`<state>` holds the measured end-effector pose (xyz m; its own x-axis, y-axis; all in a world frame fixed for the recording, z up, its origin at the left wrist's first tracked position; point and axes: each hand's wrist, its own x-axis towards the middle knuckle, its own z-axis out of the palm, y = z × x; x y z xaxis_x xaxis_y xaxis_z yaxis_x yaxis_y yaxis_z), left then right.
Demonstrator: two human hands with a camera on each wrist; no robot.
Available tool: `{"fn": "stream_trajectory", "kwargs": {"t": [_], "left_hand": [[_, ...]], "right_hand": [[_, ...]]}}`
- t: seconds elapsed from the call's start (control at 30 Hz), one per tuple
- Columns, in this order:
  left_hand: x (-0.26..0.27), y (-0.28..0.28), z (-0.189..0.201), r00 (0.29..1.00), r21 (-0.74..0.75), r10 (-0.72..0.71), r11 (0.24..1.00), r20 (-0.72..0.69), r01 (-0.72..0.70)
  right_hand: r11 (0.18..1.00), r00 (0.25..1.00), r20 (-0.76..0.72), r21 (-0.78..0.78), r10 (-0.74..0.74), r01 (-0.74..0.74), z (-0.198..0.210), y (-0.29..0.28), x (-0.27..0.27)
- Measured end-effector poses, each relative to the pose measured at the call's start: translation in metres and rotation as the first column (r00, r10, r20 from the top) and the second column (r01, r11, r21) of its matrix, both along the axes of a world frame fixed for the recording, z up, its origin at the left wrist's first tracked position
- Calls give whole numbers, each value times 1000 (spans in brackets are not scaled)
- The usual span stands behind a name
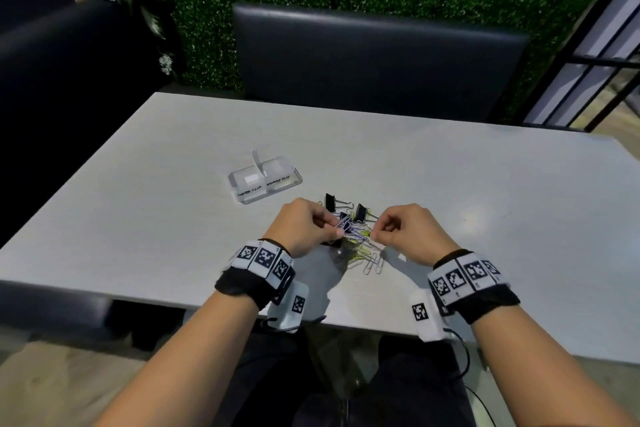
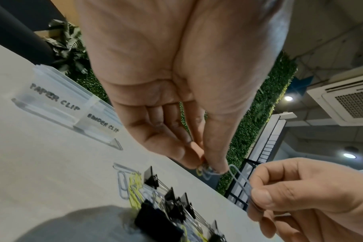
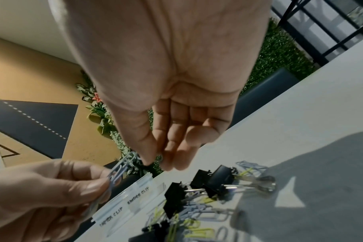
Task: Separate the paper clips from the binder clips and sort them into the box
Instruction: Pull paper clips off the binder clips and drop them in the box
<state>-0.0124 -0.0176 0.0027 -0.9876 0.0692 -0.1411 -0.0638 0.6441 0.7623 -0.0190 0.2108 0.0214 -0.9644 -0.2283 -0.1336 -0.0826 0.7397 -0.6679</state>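
Observation:
A mixed pile lies on the white table (image 1: 173,184): black binder clips (image 1: 361,212) (image 2: 174,204) (image 3: 218,180) among silver and yellow paper clips (image 1: 372,262) (image 2: 122,185) (image 3: 207,212). Above the pile my left hand (image 1: 337,230) (image 2: 207,165) pinches a small bunch of paper clips (image 3: 118,173). My right hand (image 1: 375,236) (image 3: 155,161) pinches one end of a silver paper clip (image 2: 239,181) that reaches toward the bunch. The clear two-part box (image 1: 252,192) (image 2: 52,98) (image 3: 122,209), labelled PAPER CLIP and BINDER CLIP, stands behind and left of the pile.
A dark padded chair (image 1: 374,55) stands at the table's far side, with a green hedge wall behind it. A black metal railing (image 1: 595,69) is at the right. Bare tabletop stretches to both sides of the pile.

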Motion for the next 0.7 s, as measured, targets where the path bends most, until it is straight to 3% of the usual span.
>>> {"fn": "stream_trajectory", "kwargs": {"t": [0.13,0.23,0.4,0.53,0.7], "left_hand": [[-6,-23,7,997,87,71,994,15,-72],[-18,-60,22,979,116,203,973,-26,-198],[-59,-134,38,873,-3,473,879,-122,-477],[-83,-158,29,872,-105,483,866,-73,-489],[-88,-162,14,885,-167,463,871,-37,-462]], "right_hand": [[992,1000,-13,-122,-27,25,9,-25,-14],[979,999,-32,-205,-2,-5,18,-69,-40],[975,998,-8,-213,56,-56,23,-164,-94],[988,995,-7,-119,101,-101,14,-218,-122],[989,990,2,-31,142,-142,4,-240,-133]]}}
